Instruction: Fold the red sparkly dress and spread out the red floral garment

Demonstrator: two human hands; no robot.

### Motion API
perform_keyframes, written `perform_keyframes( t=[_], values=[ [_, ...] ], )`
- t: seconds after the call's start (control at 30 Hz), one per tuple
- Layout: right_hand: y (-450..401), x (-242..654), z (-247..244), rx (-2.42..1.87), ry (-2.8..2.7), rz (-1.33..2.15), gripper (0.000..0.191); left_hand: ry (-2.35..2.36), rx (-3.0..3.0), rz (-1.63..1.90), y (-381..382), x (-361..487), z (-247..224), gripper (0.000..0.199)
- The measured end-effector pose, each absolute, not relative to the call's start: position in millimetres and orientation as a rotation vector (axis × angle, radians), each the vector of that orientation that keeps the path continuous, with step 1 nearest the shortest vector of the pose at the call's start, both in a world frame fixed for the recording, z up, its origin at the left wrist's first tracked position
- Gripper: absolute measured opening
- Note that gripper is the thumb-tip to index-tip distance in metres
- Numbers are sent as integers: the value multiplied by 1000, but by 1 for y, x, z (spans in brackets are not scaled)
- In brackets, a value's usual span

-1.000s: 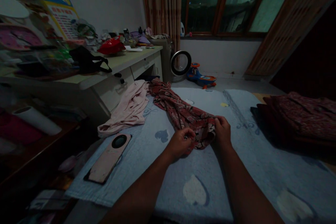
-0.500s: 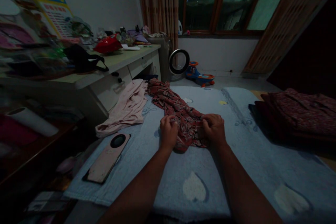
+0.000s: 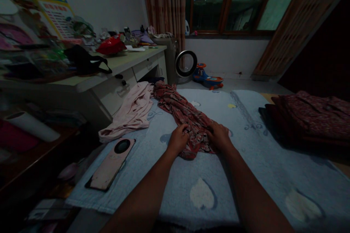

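A crumpled red garment with a dark floral pattern (image 3: pixel 188 114) stretches across the blue bed cover (image 3: pixel 254 174), its near end between my hands. On the garment's left edge, my left hand (image 3: pixel 179 139) is closed with cloth in its fingers. My right hand (image 3: pixel 219 136) grips the opposite edge, thumb over the fabric. The cloth inside each grasp is mostly hidden. Left of the garment's far end lies a wrinkled pale pink garment (image 3: pixel 131 111), its top touching the red one. Nearer me rests a pink phone (image 3: pixel 112 164), its round camera facing up.
Dark folded clothes (image 3: pixel 314 120) are stacked at the right. A cluttered desk (image 3: pixel 120 63) runs along the left wall. Beyond the bed stand a washing machine with its round door (image 3: pixel 186 63) swung out and a blue-orange ride-on toy (image 3: pixel 207 79).
Both hands have drawn slightly closer together, bunching the near part of the red garment narrower. The pink garment and the phone stay in place.
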State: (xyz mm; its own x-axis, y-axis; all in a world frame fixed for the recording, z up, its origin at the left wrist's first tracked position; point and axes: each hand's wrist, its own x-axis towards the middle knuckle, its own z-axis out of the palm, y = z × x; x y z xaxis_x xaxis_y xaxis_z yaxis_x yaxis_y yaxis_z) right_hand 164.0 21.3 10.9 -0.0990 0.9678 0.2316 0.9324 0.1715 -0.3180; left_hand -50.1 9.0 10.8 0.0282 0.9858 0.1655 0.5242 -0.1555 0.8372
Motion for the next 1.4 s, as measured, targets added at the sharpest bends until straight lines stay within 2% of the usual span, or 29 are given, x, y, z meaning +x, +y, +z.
perform_keyframes(
  t=[0.2,0.33,0.43,0.53,0.63,0.7,0.77,0.9,1.07,1.17,1.3,1.4],
  values=[
    [14,168,34,-1511,-1739,652,25,1355,1302,1423,13,-59,19,33],
    [6,175,49,-1290,-1455,1135,35,1177,1151,1589,5,-62,28,30],
    [5,179,54,-1239,-1447,1260,37,1032,1140,1502,-4,-58,33,32],
    [10,182,48,-1386,-1599,1027,31,970,1277,1165,-9,-52,35,31],
    [16,183,35,-1634,-1733,398,20,1022,1545,856,-10,-48,33,27],
    [17,183,30,-1710,-1734,29,24,1102,1700,800,-9,-48,30,24],
    [16,181,29,-1695,-1760,-137,25,1201,1771,841,-6,-49,26,20],
    [11,170,35,-1544,-1971,-65,21,1381,1794,909,0,-56,21,16],
    [9,161,33,-1521,-2233,187,17,1302,1874,698,-1,-59,25,13],
    [11,162,26,-1581,-2284,209,18,1322,1913,620,-7,-56,27,12],
    [14,163,21,-1646,-2246,198,12,1478,2019,578,-16,-47,25,27],
    [13,162,24,-1532,-2175,203,11,1588,2134,604,-22,-39,24,34]
  ],
)
